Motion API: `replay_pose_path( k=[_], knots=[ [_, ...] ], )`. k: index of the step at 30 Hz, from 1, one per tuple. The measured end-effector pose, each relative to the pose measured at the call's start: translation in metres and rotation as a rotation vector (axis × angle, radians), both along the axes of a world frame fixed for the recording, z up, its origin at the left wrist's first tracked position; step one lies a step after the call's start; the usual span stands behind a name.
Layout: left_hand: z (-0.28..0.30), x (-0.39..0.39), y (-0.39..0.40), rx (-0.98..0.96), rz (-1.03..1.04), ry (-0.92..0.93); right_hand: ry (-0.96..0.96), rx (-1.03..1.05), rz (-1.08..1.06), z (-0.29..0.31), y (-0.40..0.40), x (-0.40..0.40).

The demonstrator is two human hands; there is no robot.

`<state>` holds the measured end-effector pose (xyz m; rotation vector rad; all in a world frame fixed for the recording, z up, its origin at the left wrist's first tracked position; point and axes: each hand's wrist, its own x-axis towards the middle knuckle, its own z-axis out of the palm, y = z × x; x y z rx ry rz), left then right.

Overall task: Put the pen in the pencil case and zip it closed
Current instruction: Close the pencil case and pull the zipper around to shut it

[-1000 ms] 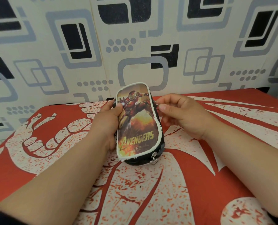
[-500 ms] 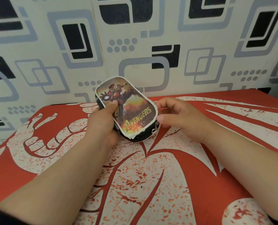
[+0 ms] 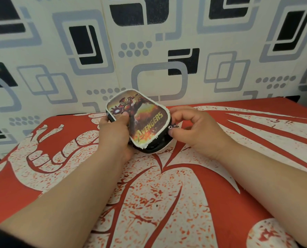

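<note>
while the left hand (image 3: 116,135) grips the pencil case (image 3: 140,120), the right hand (image 3: 193,133) pinches its zipper pull (image 3: 172,128).

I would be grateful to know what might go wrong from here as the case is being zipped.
1. The right hand pinches the small zipper pull with its fingers; it may slip.
2. The pencil case is tilted, gripped only by the left hand at one side, so it might twist or drop onto the red cloth.
3. The pen is not visible; it may snag the zipper.
</note>
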<state>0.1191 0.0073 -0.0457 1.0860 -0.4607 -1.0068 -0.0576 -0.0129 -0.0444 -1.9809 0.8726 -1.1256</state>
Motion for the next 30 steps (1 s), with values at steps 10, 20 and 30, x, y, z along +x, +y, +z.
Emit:
replay_pose_path(
  k=[10,20,30],
  knots=[
    [0.012,-0.025,0.025,-0.102,-0.102,-1.264,0.162,-0.183,-0.228,0.0,-0.001,-0.004],
    [0.011,-0.029,0.026,-0.206,-0.002,-1.556,0.183,-0.187,-0.269,0.001,0.0,-0.004],
    [0.013,-0.03,0.025,-0.228,0.008,-1.555,0.224,-0.256,-0.286,0.005,0.002,-0.003]
  ],
)
